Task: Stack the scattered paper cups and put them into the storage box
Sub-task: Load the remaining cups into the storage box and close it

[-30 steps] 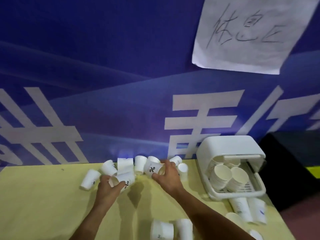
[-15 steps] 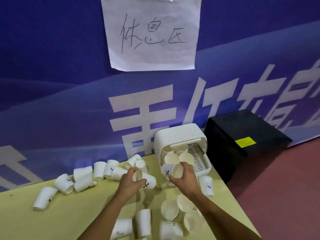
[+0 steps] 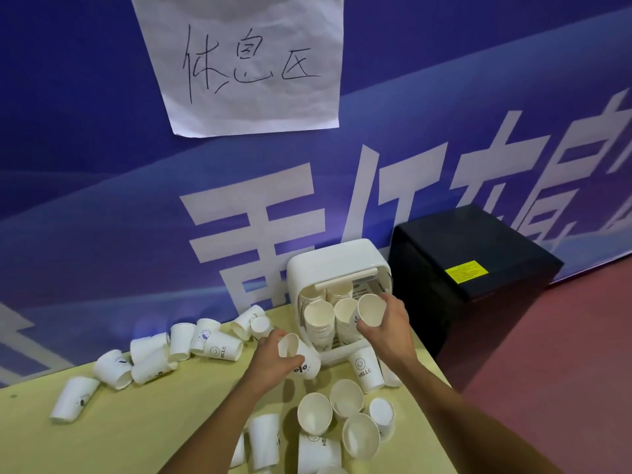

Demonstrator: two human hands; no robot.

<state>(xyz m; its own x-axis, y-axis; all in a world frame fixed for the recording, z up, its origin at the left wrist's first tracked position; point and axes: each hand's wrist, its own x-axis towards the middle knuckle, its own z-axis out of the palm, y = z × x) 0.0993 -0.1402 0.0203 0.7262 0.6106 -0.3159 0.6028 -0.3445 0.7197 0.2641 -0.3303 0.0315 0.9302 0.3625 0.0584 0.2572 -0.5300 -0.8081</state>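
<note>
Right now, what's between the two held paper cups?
Head view: two stacks of white paper cups inside the white plastic storage box.

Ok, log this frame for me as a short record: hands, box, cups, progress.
left hand: grips a printed paper cup, tipped sideways
right hand: holds a paper cup at the storage box mouth
storage box: white, cup stacks inside
loose cups: many lying on the yellow table
progress: partly done

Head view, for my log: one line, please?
right hand: holds paper cup at storage box | left hand: grips percent-sign cup
</note>
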